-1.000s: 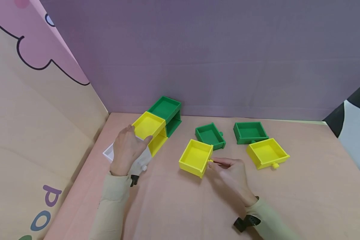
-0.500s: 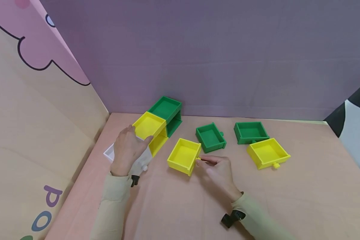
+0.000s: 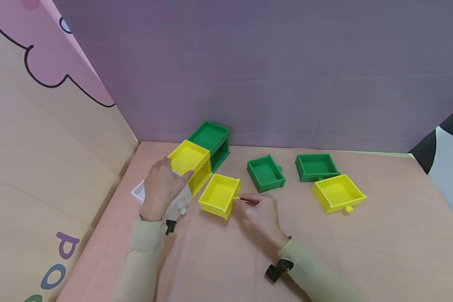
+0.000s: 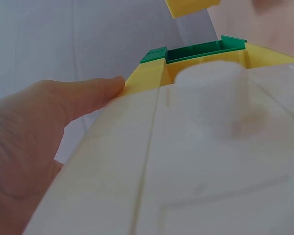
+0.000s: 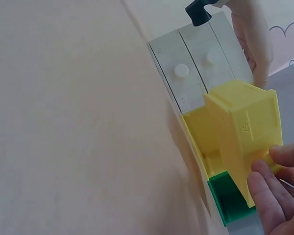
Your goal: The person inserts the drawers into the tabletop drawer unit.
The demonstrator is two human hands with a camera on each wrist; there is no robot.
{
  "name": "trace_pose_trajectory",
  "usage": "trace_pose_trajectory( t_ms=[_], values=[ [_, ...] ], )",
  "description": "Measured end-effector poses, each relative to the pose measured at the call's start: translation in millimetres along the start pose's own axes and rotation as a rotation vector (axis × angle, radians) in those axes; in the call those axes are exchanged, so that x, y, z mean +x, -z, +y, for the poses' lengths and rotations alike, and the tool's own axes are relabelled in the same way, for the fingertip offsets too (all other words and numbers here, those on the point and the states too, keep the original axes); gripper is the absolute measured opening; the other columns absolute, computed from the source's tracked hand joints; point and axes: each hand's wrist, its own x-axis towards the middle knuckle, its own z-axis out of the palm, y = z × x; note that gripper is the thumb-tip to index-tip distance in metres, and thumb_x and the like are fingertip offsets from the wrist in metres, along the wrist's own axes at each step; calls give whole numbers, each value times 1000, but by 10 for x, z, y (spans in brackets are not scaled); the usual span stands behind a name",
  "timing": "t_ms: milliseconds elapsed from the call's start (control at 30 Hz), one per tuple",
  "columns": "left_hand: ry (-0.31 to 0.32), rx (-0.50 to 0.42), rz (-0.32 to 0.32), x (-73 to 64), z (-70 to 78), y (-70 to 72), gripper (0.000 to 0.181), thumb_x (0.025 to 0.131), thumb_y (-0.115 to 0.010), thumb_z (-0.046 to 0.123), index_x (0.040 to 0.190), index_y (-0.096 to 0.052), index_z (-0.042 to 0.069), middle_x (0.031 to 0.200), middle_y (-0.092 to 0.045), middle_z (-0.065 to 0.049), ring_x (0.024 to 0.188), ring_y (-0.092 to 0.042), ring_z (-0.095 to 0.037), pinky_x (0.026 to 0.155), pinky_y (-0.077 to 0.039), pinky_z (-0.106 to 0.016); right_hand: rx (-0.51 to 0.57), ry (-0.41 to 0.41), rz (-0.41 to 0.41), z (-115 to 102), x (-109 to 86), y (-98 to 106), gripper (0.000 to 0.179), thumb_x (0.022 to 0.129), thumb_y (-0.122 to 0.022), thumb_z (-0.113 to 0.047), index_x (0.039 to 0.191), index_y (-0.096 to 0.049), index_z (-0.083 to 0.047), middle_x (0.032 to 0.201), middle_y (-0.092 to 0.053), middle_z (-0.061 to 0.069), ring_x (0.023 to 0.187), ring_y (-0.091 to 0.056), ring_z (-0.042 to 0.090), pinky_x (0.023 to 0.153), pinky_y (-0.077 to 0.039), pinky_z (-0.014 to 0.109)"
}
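My left hand (image 3: 161,186) holds the white drawer cabinet (image 3: 180,200), its thumb near the joint with the yellow cabinet frame (image 3: 189,157). Beyond the yellow one, a green cabinet frame (image 3: 209,136) completes the row; the fronts of both coloured frames gape. My right hand (image 3: 262,212) pinches the knob of a small yellow drawer (image 3: 219,193), raised off the table just in front of the yellow frame. In the right wrist view the drawer's yellow underside (image 5: 255,125) hides part of the yellow opening (image 5: 198,129). White drawer fronts with round knobs (image 5: 181,71) appear beside it.
Two green drawers (image 3: 266,173) lie to the right, near the back of the pink cloth (image 3: 226,256). Another yellow drawer (image 3: 338,193) touches the farther green drawer (image 3: 314,166). A purple backdrop (image 3: 272,75) rises behind, and a printed pale cloth (image 3: 60,159) at the left.
My right hand has carried the yellow drawer leftwards, from near the closer green drawer to beside the yellow frame. The left hand and the cabinets have stayed put.
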Motion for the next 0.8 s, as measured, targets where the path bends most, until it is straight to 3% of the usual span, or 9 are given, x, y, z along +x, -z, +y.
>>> trace_pose_trajectory(
  t_ms=[200, 500, 800],
  values=[
    [-10, -1, 5, 1, -12, -11, 77, 93, -75, 48, 142, -60, -9, 143, -64, -29, 118, -66, -43, 97, -61, -56, 1, -1, -2, -3, 36, -83, 19, 92, -84, -16, 109, -85, -8, 109, -83, 8, 109, -74, 25, 93, -63, 35],
    [-4, 1, -19, 7, -9, 11, 79, 94, -73, 50, 144, -59, -9, 152, -58, -29, 133, -61, -47, 106, -56, -59, 41, -36, 5, 0, 64, -217, 22, 93, -83, -19, 111, -84, -8, 111, -83, 9, 107, -75, 25, 94, -64, 39],
    [-2, 0, -29, 5, -8, 4, 80, 94, -73, 50, 145, -59, -9, 153, -57, -29, 135, -60, -47, 107, -56, -59, 26, -34, 33, 7, 95, -303, 21, 93, -83, -19, 111, -85, -9, 110, -83, 8, 107, -75, 26, 95, -64, 43]
  ],
)
